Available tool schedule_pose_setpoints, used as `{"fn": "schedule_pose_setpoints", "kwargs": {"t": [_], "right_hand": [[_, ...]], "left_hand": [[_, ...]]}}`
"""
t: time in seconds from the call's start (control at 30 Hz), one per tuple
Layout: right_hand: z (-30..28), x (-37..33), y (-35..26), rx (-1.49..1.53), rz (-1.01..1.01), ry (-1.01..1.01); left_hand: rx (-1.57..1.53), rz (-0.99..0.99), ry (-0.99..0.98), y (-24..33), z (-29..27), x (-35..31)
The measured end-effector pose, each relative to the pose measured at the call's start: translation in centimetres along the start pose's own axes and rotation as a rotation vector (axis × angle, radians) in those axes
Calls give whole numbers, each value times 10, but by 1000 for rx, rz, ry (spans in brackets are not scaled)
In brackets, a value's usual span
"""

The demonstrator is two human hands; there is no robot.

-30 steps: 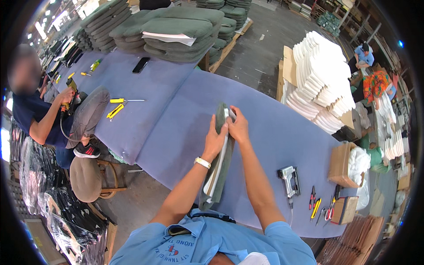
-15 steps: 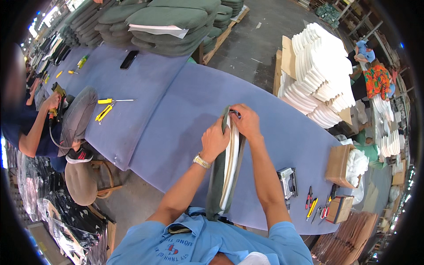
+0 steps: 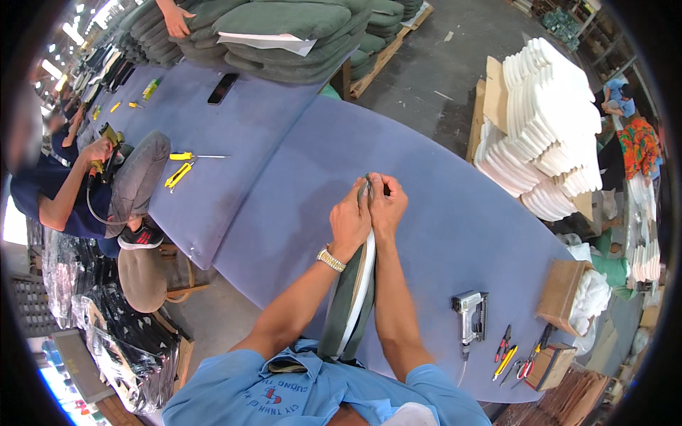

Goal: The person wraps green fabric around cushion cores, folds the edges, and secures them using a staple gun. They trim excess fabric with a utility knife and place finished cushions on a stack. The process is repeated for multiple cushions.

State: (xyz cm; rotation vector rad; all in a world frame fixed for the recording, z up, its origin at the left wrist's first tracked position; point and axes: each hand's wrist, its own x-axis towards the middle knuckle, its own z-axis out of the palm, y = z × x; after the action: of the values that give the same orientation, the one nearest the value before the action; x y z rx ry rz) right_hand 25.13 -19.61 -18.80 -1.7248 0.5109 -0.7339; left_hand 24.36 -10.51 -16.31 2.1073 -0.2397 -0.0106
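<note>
Between my forearms a dark green fabric cushion cover (image 3: 337, 312) stands on its edge, its near end against my shirt. A strip of white padding (image 3: 362, 280) shows in the long opening between its two sides. My left hand (image 3: 351, 224), with a metal watch at the wrist, is closed on the left side of the far end. Right beside it, my right hand (image 3: 386, 207) pinches the same end with bent fingers. Their fingertips almost meet there, and what lies between them is mostly hidden.
On the blue table (image 3: 284, 213), a staple gun (image 3: 469, 316), yellow cutter (image 3: 505, 362) and scissors (image 3: 526, 368) lie right, near a carton (image 3: 558, 292). White foam pieces (image 3: 540, 121) and green cushions (image 3: 284, 35) are stacked beyond. A co-worker (image 3: 64, 192) sits left, holding a tool.
My right hand has come down against my left at the cover's far end, and the opening there looks narrower. The whole view has shifted slightly.
</note>
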Motion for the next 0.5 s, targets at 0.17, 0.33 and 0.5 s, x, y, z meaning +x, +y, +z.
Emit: {"fn": "schedule_pose_setpoints", "kwargs": {"t": [0.17,0.33,0.5], "right_hand": [[9,-25,7,513,137,23],[0,-37,4,621,115,-22],[-12,-41,2,671,108,-58]], "left_hand": [[-113,58,54,-7,-10,-10],[-232,142,67,-13,-14,-22],[-228,141,9,-5,-17,-32]]}}
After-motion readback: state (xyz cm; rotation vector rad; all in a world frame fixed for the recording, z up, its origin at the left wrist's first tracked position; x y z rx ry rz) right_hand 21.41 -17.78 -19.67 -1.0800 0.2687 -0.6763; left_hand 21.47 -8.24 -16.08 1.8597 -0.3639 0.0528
